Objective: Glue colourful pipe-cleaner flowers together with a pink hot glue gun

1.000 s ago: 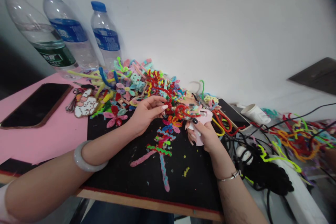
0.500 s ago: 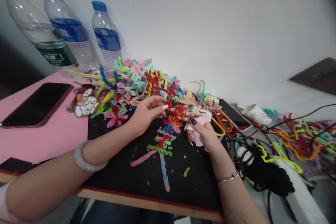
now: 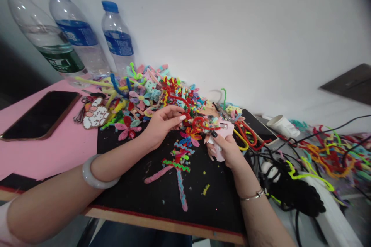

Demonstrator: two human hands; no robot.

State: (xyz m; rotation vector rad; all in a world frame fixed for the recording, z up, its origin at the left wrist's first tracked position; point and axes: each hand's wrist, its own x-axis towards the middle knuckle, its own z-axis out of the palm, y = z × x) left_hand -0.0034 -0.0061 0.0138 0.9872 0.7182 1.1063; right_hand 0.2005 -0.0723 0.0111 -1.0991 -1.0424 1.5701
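Observation:
My left hand (image 3: pixel 160 125) pinches a red pipe-cleaner piece (image 3: pixel 199 122) with its fingertips, over the black mat (image 3: pixel 162 197). A pink hot glue gun (image 3: pixel 223 134) is gripped in my right hand (image 3: pixel 227 148), its nozzle pointing at the red piece. Just below lies a multicoloured pipe-cleaner figure (image 3: pixel 178 166) flat on the mat. Behind the hands rises a heap of coloured pipe-cleaner shapes (image 3: pixel 150 90).
Three water bottles (image 3: pixel 78 38) stand at the back left by the wall. A dark phone (image 3: pixel 39 115) and a keychain (image 3: pixel 94 114) lie on the pink surface. At the right are a paper cup (image 3: pixel 282 125), black cables (image 3: pixel 290 193) and more loose pipe cleaners (image 3: pixel 330 154).

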